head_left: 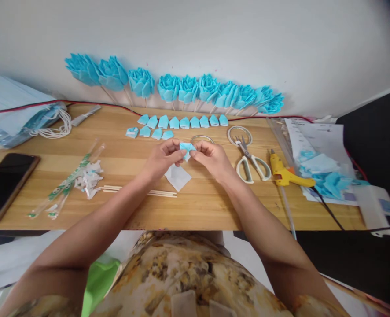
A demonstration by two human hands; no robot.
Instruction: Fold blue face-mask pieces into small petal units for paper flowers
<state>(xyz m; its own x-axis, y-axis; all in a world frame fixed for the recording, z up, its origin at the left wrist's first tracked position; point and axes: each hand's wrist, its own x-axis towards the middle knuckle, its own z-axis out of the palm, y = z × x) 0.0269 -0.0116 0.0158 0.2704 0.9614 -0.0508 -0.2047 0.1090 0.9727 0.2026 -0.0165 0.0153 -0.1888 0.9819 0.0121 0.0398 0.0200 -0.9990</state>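
Note:
Between my two hands, a small blue-and-white folded petal (187, 149) is pinched above the middle of the table. My left hand (164, 157) grips its left side with thumb and fingers. On its right side, my right hand (211, 157) holds it the same way. Just below lies a loose white square (178, 177), flat on the wood. Beyond my hands, several finished-looking blue petals (184, 123) form two rows. A roll of clear tape (203, 138) is partly hidden behind my right hand.
Blue fabric-like flowers (189, 89) on sticks lean against the wall. Scissors (247, 156) lie over another tape roll (240, 128). A yellow glue gun (285, 171) is at right, a phone (8, 185) at left. Thin wooden sticks (162, 193) and white scraps (88, 178) lie near my left forearm.

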